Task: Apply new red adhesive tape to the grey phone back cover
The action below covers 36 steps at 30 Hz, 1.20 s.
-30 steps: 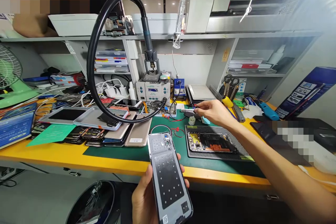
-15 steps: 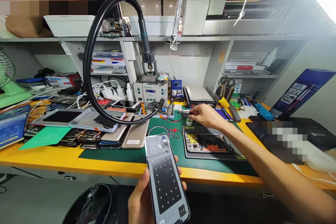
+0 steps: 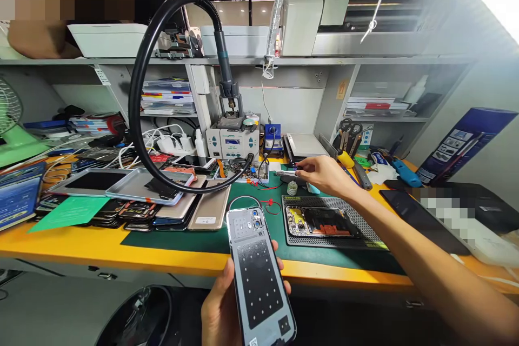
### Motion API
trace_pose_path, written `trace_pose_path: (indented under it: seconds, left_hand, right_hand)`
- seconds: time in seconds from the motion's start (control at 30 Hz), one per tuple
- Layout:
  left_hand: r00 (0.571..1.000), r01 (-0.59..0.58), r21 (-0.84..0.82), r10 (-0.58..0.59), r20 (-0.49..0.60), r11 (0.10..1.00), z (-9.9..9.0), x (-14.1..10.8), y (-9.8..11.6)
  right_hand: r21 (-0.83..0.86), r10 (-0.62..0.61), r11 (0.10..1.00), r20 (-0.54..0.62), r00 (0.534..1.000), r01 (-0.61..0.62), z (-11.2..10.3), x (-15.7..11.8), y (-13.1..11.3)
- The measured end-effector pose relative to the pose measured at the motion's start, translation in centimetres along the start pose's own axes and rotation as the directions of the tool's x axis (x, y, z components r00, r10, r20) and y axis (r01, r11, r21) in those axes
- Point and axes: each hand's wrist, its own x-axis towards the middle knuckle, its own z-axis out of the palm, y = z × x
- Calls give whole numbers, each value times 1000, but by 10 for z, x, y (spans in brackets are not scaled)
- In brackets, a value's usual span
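Observation:
My left hand (image 3: 221, 303) is wrapped round a phone back cover (image 3: 259, 275), its inner side facing up, with dark film and white dots. My right hand (image 3: 314, 173) reaches over the back of the green mat (image 3: 186, 242), its fingers pinched together beside dark and pale tools (image 3: 287, 173); what they grip is too small to name. Just below those fingers stands a small glass jar (image 3: 292, 188). An opened phone (image 3: 324, 221) with its inner parts showing lies on a black perforated pad (image 3: 290, 237) under my right forearm.
A thick black hose (image 3: 135, 86) loops over the left of the bench, by a soldering station (image 3: 233, 143). Stacked phones (image 3: 208, 208) and trays (image 3: 150, 184) lie left. Scissors (image 3: 351, 130) and a blue box (image 3: 466, 146) stand right.
My right hand has shifted slightly and the small jar below it shows more fully. My left hand and the back cover have moved a little to the right.

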Motion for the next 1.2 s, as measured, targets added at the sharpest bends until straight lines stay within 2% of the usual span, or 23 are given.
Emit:
trace_pose_path:
  seconds: [0.1,0.2,0.27,0.3,0.33,0.37,0.43,0.47,0.53,0.73,0.93,1.2]
  left_hand:
    - [1000,1,7,0,-12,1000,3,2,0]
    - [1000,21,2,-21,0,1000,4,6,-5]
    - [1000,10,-19,-10,11,1000,2,10,-10]
    - [1000,5,-31,-5,15,999,1,11,-13]
    - [1000,3,-44,-2,17,999,-1,12,-16]
    - [1000,0,-54,1,21,999,-2,13,-18]
    - [1000,0,-54,2,25,999,-3,12,-22]
    - [1000,-7,-47,9,23,999,-3,11,-23]
    - [1000,-26,-33,27,11,999,-2,9,-24]
    - [997,-74,-21,74,22,997,3,6,-24]
    - [997,-53,48,50,57,997,15,4,-18]
    - [986,-167,45,167,1,985,27,5,-17]
  right_hand:
    - [118,4,993,-98,995,8,-9,-13,-9]
    - [294,3,955,-160,987,44,-10,-45,-31]
    - [408,-33,907,-186,982,108,-1,-74,-51]
    - [497,-74,847,-244,967,190,6,-87,-60]
    - [522,-132,801,-324,937,294,14,-100,-69]
    - [485,-204,774,-417,886,407,22,-110,-77]
    - [345,-346,730,-557,755,589,38,-123,-88]
    - [279,-397,717,-590,703,639,43,-125,-91]
    - [216,-448,698,-612,652,682,49,-126,-95]
    - [163,-495,693,-600,628,702,46,-121,-102]
    - [157,-533,669,-580,616,726,47,-122,-105]
    - [152,-558,647,-574,600,747,46,-122,-109]
